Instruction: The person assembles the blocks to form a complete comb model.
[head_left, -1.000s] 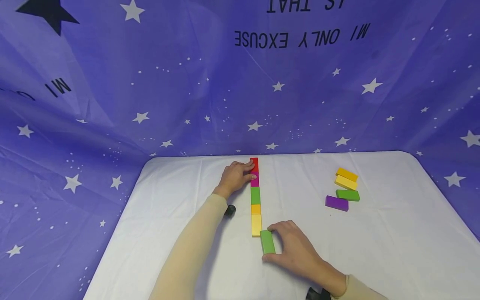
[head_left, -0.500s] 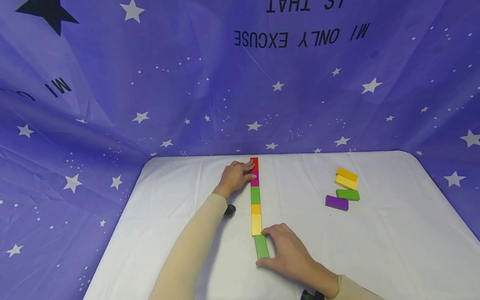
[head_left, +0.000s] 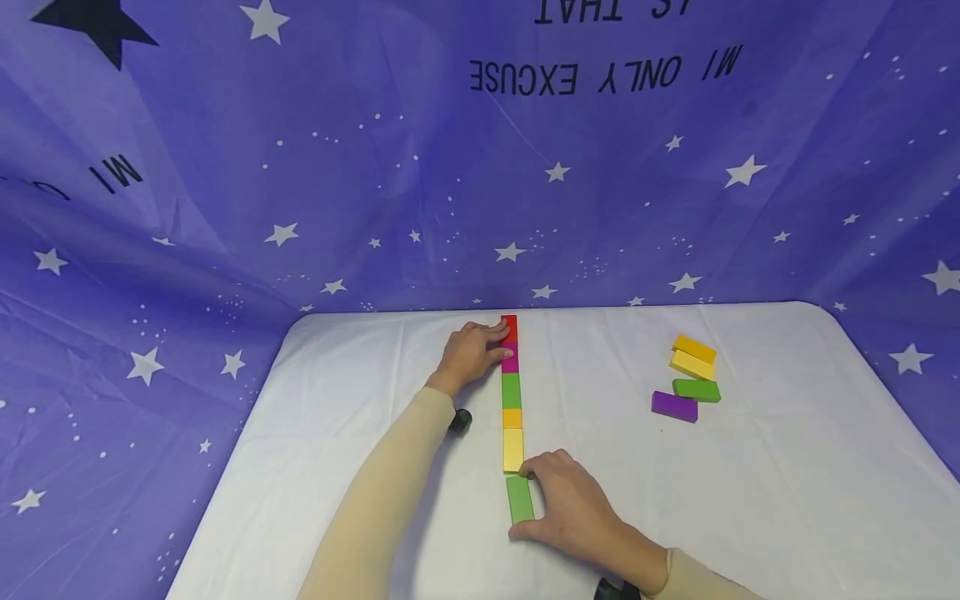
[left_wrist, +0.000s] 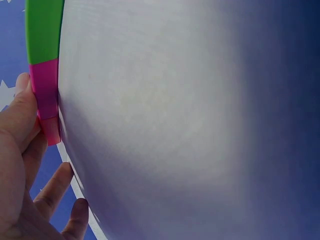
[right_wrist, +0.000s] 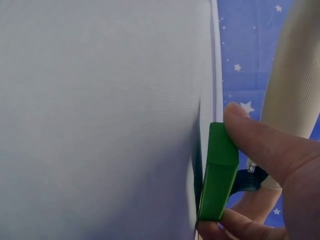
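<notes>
A row of wooden blocks runs toward me in the head view: red (head_left: pixel 510 322), magenta (head_left: pixel 510 367), green (head_left: pixel 511 391), orange (head_left: pixel 512 418) and pale yellow (head_left: pixel 513 450). My left hand (head_left: pixel 467 352) rests on its far end, index finger on the red block and thumb on the magenta block (left_wrist: pixel 45 85). The other fingers spread loosely at the table edge in the left wrist view. My right hand (head_left: pixel 576 507) pinches a light green block (head_left: pixel 520 500) by its ends, thumb at the near end (right_wrist: pixel 220 165). This block sits just below the yellow one, slightly tilted.
To the right lie an orange block (head_left: pixel 695 347), a yellow block (head_left: pixel 692 365), a green block (head_left: pixel 697 390) and a purple block (head_left: pixel 674 407), close together. A white cloth (head_left: pixel 787 467) covers the table. Behind it hangs a purple star-patterned sheet (head_left: pixel 420 208).
My right hand has moved the light green block left and toward me, from beside the yellow block's near corner to below its near end. The left hand has stayed in place.
</notes>
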